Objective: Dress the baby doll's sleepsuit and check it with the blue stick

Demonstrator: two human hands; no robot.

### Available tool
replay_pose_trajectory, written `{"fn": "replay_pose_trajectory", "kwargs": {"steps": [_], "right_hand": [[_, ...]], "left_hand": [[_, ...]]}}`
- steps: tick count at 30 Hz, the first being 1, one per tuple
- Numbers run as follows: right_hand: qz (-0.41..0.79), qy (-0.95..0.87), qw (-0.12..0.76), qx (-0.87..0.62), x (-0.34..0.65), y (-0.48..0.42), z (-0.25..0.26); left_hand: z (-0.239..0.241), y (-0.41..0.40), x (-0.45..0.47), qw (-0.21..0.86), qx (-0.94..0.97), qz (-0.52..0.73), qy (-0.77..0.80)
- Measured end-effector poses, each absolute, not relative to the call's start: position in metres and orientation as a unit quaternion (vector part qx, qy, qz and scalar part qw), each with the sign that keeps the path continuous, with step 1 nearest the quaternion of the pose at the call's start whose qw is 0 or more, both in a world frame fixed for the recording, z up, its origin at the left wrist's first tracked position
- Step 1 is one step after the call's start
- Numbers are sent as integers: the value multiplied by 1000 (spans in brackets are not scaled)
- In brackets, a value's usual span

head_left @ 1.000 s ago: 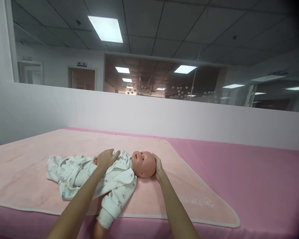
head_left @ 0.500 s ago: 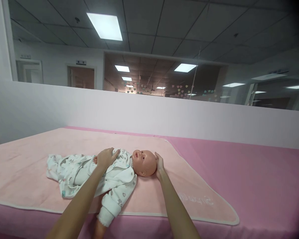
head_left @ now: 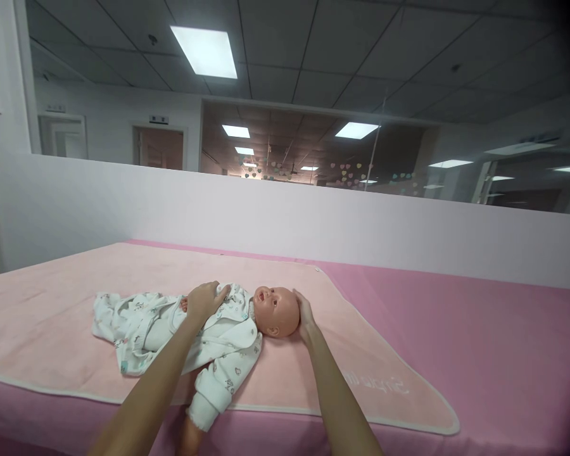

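A baby doll (head_left: 276, 311) lies on its back on a peach mat (head_left: 52, 316), its head to the right. It wears a white printed baby suit (head_left: 232, 373), its front flap loose. My left hand (head_left: 203, 303) lies flat on the doll's chest, thumb apart from the fingers. Against the crown of the bald head rests my right hand (head_left: 304, 316), cupped with its fingers extended; some of them are hidden behind the head. One sleeved doll arm reaches down over the mat's front edge. The suit's legs spread out to the left.
Under the mat is a pink padded surface (head_left: 484, 342), showing at the right and along the front edge. A low white wall (head_left: 266, 209) with a window above it runs along the back. White lettering (head_left: 377, 382) marks the mat's right corner.
The whole view has shifted slightly to the right. Both hands keep their places on the doll's chest and head, and the doll lies as before.
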State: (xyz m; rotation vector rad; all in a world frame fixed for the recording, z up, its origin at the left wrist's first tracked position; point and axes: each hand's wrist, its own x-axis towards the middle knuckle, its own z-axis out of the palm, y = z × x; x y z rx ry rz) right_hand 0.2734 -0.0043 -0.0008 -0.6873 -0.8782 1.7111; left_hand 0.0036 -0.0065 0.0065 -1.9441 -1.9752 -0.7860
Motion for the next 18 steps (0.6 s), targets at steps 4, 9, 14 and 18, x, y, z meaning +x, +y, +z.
{"fn": "replay_pose_trajectory", "kwargs": {"steps": [4, 9, 14, 18], "right_hand": [[735, -374, 488, -286, 264, -5, -5], [736, -377, 490, -277, 267, -5, -4], [732, -380, 491, -281, 266, -6, -4], [736, -376, 493, -272, 265, -7, -4]], "left_hand": [[7, -7, 4, 130, -667, -270, -682], [9, -8, 4, 118, -669, -269, -682], [8, -7, 4, 118, -667, -267, -686], [6, -4, 3, 126, -672, -263, -680]]}}
